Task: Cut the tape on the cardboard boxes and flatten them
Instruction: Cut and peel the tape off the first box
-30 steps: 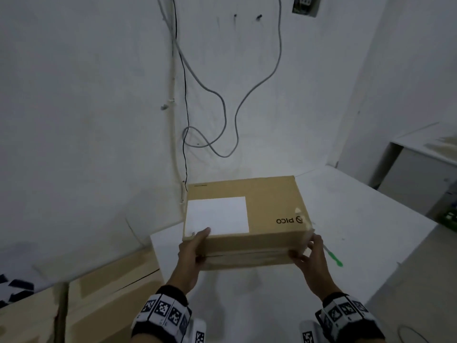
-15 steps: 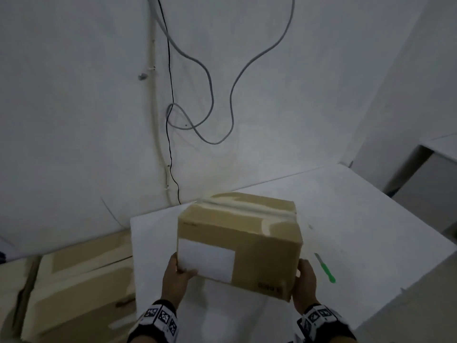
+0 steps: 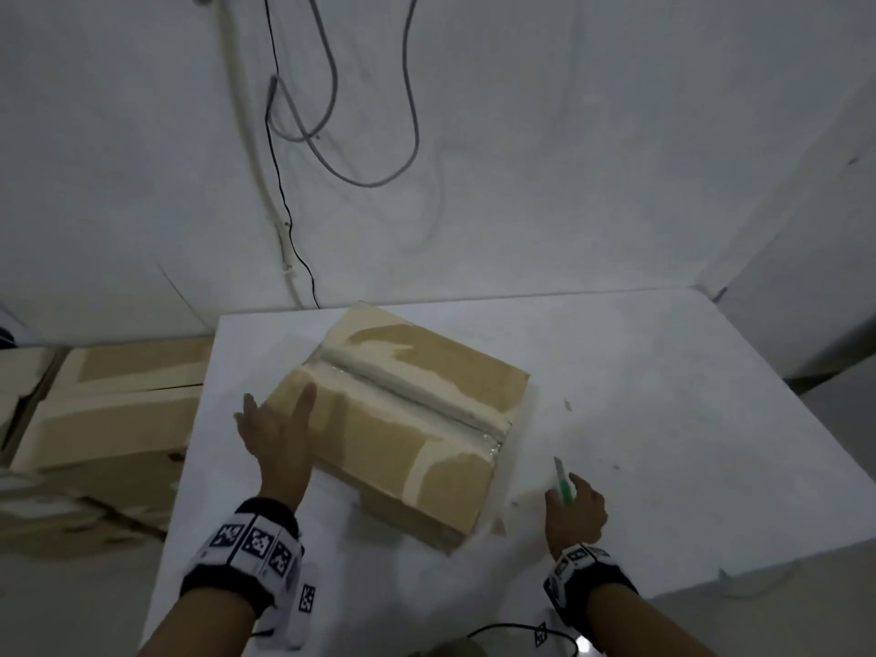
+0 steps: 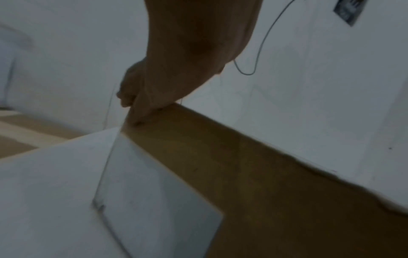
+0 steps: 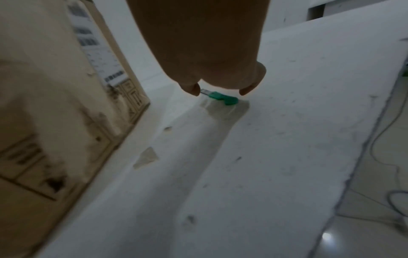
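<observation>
A: Where's the box?

B: The cardboard box (image 3: pixel 403 419) sits on the white table (image 3: pixel 663 419), taped seam facing up. The clear tape (image 3: pixel 407 393) runs along the middle seam, uncut.

A: Left hand?

B: The left hand (image 3: pixel 277 438) lies at the box's left end, fingers straight and together, fingertips (image 4: pixel 137 120) touching the top edge. It holds nothing.

A: Right hand?

B: The right hand (image 3: pixel 576 509) is right of the box, over a green cutter (image 5: pixel 220 98) on the table. Fingers curl loosely around it; a firm grip can't be confirmed.

A: Anything else?

B: More boxes (image 3: pixel 104 419) are stacked left of the box, beyond the table edge. Cables (image 3: pixel 332 135) hang on the wall behind the box.
</observation>
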A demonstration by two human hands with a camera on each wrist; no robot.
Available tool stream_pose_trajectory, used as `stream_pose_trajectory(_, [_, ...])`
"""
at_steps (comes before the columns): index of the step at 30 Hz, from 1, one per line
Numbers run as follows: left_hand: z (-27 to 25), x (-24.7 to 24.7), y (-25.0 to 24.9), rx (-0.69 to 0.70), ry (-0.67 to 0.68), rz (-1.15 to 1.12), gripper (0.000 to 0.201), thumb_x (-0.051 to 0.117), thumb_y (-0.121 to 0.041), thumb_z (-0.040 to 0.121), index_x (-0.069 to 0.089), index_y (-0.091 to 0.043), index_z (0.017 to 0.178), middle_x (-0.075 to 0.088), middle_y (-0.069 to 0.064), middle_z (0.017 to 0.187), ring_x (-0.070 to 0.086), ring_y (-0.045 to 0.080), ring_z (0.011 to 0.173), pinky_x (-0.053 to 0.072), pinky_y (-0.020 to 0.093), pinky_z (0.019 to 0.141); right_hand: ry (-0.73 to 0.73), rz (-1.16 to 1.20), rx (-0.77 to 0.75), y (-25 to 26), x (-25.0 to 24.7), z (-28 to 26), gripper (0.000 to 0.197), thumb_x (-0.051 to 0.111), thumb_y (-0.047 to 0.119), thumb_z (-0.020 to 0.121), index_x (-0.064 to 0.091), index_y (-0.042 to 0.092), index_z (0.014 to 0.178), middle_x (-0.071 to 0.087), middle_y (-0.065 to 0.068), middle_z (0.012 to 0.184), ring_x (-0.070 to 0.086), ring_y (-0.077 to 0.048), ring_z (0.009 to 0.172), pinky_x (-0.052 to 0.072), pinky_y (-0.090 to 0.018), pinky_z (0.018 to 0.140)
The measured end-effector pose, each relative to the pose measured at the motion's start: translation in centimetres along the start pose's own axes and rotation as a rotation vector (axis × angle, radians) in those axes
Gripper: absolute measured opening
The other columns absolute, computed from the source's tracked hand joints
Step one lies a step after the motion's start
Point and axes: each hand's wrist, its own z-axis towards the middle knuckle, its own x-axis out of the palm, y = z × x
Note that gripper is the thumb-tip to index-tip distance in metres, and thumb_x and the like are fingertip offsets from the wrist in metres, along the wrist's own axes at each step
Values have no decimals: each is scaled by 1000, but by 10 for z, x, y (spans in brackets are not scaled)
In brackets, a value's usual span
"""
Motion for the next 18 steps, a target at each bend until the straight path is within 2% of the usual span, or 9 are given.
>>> stream_pose_trajectory(2, [-10, 21, -11, -2, -87, 184, 105, 70, -57, 78, 11, -16, 154, -6, 12, 161, -2, 31, 147, 10, 46, 118, 21, -39, -6, -13, -5, 9, 40, 64, 20, 92, 58, 10, 130, 53, -22, 129, 51, -41, 116, 43, -43, 94])
stream_pose_trajectory(4, [-18, 37, -11, 8, -87, 358, 108, 66, -64, 77, 7, -17, 155, -11, 16, 160, -10, 34, 147, 2, 45, 119, -5, -3, -51, -24, 0, 19, 33, 68, 14, 90, 66, 4, 121, 56, -28, 121, 55, -44, 108, 46, -47, 89])
stream_pose_trajectory(6, [-22, 46, -7, 34, -74, 533, 110, 61, -71, 76, 5, -18, 154, -13, 18, 159, -16, 37, 145, 1, 48, 118, 10, 14, -58, -29, 5, 25, 21, 67, 13, 90, 70, 2, 109, 60, -28, 111, 58, -43, 99, 49, -46, 84])
stream_pose_trajectory(8, [-21, 50, 4, 114, -88, 710, 102, 56, -69, 80, 9, -16, 153, -11, 21, 158, -14, 42, 144, 1, 51, 116, 43, 58, -61, -29, 5, 26, 16, 65, 12, 91, 70, 1, 102, 63, -24, 104, 60, -41, 96, 50, -43, 81])
stream_pose_trajectory(10, [-20, 50, 12, 194, -65, 879, 96, 42, -73, 83, 14, -13, 152, -4, 23, 158, -8, 47, 144, -6, 53, 114, 77, 131, -131, -25, 5, 25, 8, 63, 7, 92, 66, 1, 96, 64, -21, 98, 61, -40, 94, 50, -40, 80])
stream_pose_trajectory(12, [-17, 50, 17, 229, -23, 973, 91, 28, -77, 84, 18, -15, 151, 3, 23, 158, 0, 52, 142, -15, 55, 109, 70, 225, -216, -11, 0, 22, 5, 59, 4, 94, 62, 3, 98, 61, -16, 93, 62, -38, 90, 51, -40, 79])
stream_pose_trajectory(15, [-7, 47, 17, 229, 19, 1054, 89, 14, -79, 81, 22, -25, 151, 7, 22, 158, 4, 55, 140, -26, 58, 103, -10, 334, -338, 32, -10, 26, 10, 55, 6, 97, 61, 10, 104, 54, -12, 97, 59, -31, 83, 53, -44, 75])
stream_pose_trajectory(17, [-2, 44, 13, 254, 37, 1079, 81, 19, -78, 83, 24, -32, 149, 5, 20, 158, 3, 56, 139, -32, 54, 99, -25, 456, -410, 73, -20, 32, 8, 54, 8, 98, 56, 15, 101, 57, -13, 96, 62, -35, 82, 55, -47, 72])
stream_pose_trajectory(18, [1, 42, 13, 269, 53, 1101, 77, 20, -77, 84, 24, -35, 149, 3, 20, 158, 1, 56, 139, -29, 56, 101, -21, 504, -448, 95, -28, 33, 7, 54, 9, 98, 55, 15, 100, 60, -13, 95, 63, -36, 83, 54, -44, 71])
